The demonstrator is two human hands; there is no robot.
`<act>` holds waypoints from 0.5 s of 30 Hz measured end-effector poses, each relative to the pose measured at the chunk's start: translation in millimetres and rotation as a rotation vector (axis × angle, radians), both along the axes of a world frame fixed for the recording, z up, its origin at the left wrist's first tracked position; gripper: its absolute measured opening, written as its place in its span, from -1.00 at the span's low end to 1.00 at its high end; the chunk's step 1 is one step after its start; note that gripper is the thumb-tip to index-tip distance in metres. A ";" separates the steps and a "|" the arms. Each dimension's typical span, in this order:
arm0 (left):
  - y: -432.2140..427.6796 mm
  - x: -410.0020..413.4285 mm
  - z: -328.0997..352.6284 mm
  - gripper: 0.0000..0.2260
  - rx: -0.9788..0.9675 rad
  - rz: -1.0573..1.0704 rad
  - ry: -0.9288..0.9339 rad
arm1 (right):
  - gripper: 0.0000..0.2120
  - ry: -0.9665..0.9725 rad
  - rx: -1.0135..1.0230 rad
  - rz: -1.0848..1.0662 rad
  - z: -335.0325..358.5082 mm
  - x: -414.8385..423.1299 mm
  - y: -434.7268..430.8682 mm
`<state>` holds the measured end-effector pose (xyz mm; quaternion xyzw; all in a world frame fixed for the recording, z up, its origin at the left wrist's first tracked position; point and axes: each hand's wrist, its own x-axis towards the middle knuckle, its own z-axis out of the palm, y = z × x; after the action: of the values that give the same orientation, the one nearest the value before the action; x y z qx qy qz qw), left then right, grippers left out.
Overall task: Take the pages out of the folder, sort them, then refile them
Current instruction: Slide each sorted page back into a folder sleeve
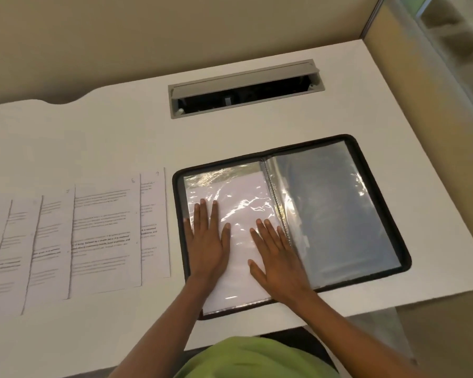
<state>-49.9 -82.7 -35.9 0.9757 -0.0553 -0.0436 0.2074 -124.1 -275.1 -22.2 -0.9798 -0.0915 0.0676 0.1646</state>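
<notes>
Zip folder [377, 279] lies open on desk [257, 137]. L hand [208, 241] & R hand [277, 257] both flat, fingers straight, pressing the left-side plastic sleeve [238, 197] w/ white page inside, gripping nothing; printed pages [104, 236] fanned out left of folder

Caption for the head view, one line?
Open zip folder on the desk: left hand and right hand press flat on a sleeve; printed pages lie overlapped beside it.

The left hand [208, 242] and right hand [280, 259] lie flat, side by side, palms down, with the fingers straight and the thumbs pointing toward each other. The bare forearms [159, 323] angle inward from below. Whether the hands press or merely rest is unclear.
</notes>
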 end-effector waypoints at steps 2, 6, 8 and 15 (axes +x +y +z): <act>10.8 0.6 3.2 -0.41 -0.049 -0.040 0.001 | -0.30 0.009 0.031 -0.054 0.1 0.9 13.4; 49.6 1.3 12.1 -0.41 -0.093 -0.093 -0.009 | -0.27 0.007 0.030 -0.109 -0.1 6.4 55.2; 76.1 2.0 15.2 -0.42 -0.089 -0.096 -0.012 | -0.28 -0.002 0.014 -0.115 1.6 12.7 82.7; 197.8 15.6 17.4 -0.41 -0.092 0.021 -0.070 | -0.33 -0.004 0.138 -0.126 10.5 46.3 207.0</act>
<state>-34.3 115.1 -18.4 0.9666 -0.0543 -0.0047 0.2505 -77.7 -68.1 -11.7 -0.9700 -0.0345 0.0484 0.2356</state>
